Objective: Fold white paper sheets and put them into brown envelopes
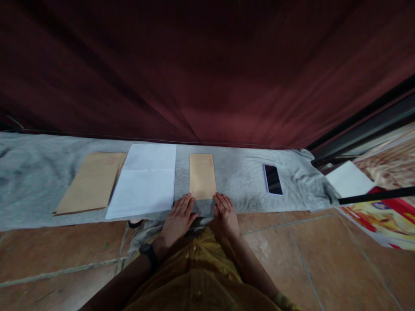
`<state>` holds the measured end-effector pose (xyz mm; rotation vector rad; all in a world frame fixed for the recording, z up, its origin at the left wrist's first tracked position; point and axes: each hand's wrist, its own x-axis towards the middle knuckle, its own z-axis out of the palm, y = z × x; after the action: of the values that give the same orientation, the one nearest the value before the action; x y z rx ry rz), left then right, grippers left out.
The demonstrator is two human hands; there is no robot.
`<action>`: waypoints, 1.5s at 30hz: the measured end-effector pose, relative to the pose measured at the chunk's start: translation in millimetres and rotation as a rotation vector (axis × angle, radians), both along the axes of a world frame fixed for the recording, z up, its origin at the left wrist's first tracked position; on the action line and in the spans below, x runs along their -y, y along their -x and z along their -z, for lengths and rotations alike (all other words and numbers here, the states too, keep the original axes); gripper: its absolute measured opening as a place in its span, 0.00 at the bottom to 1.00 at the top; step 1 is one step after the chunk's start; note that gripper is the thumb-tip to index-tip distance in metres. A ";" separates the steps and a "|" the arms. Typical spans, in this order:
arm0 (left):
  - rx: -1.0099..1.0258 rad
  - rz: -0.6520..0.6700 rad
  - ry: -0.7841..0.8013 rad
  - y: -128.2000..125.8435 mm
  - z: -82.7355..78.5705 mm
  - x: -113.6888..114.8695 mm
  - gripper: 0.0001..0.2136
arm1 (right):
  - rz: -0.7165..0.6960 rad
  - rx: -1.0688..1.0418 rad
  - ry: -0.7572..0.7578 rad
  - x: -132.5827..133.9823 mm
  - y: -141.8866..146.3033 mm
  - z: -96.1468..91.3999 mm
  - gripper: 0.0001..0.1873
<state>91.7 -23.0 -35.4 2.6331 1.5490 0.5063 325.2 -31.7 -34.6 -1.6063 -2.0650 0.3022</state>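
Note:
A narrow brown envelope (pixel 202 175) lies flat on the grey cloth (pixel 39 172), straight ahead of me. My left hand (pixel 177 219) rests flat, fingers stretched out, its fingertips by the envelope's near left corner. My right hand (pixel 225 214) lies flat too, fingers out, touching the near right corner. Neither hand holds anything. A dark watch (pixel 149 252) is on my left wrist. Left of the envelope lies a stack of white paper (pixel 144 181), and further left a stack of large brown envelopes (pixel 90 182).
A black phone (pixel 272 179) lies on the cloth to the right. A dark red curtain (pixel 207 69) hangs behind. Terracotta floor tiles (pixel 308 255) lie in front. At far right are a white sheet (pixel 349 179), a dark bar (pixel 376 195) and a colourful printed mat (pixel 379 220).

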 end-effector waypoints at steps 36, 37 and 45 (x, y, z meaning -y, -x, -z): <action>0.690 -0.307 0.377 -13.3 -16.7 -35.1 0.24 | 0.443 -1.200 0.423 -37.7 12.3 -0.5 0.20; 0.811 -0.364 0.467 -16.1 -17.8 -39.0 0.24 | 0.445 -1.207 0.427 -36.3 10.8 -1.7 0.20; 1.412 -0.581 1.040 -40.4 -33.8 -42.7 0.23 | 0.414 -1.250 0.489 -30.9 4.8 -8.9 0.22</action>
<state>132.2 19.7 -1.6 0.6274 1.3002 0.9013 320.4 -0.7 -25.7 -1.4109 -0.7145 1.3132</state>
